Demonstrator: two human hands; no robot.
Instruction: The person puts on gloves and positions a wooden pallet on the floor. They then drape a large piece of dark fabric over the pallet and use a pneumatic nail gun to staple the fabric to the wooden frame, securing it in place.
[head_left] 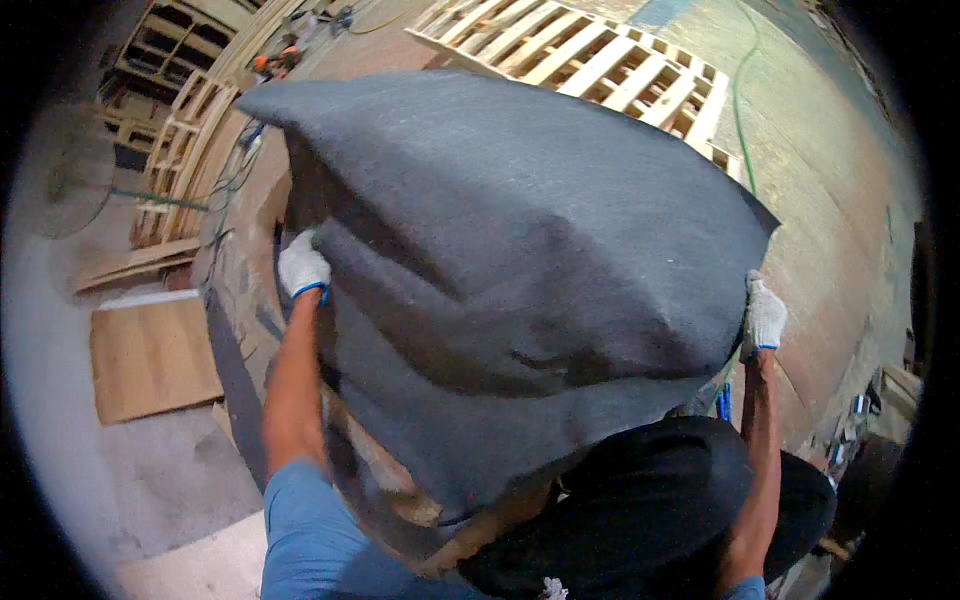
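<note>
A large dark grey sheet of fabric-like material [520, 200] spreads across the middle of the view, creased and sagging in folds, with its far left corner drawn out to a point. My left hand [303, 265], in a white knitted glove with a blue cuff, grips the sheet's left side. On the right, my right hand [763, 310], gloved the same way, is closed on the sheet's right edge. Under the sheet's lower left, some brown surface [390, 470] shows through. Black-trousered legs [640, 500] are at the lower right, close below the sheet.
Wooden slatted pallets [560, 55] lie beyond the sheet, with others [185, 150] stacked at left beside a fan [75, 180]. A plywood board [152, 360] lies at left. A green hose [740, 120] runs along the floor [830, 250]; orange-and-black tools [275, 60] sit at back left.
</note>
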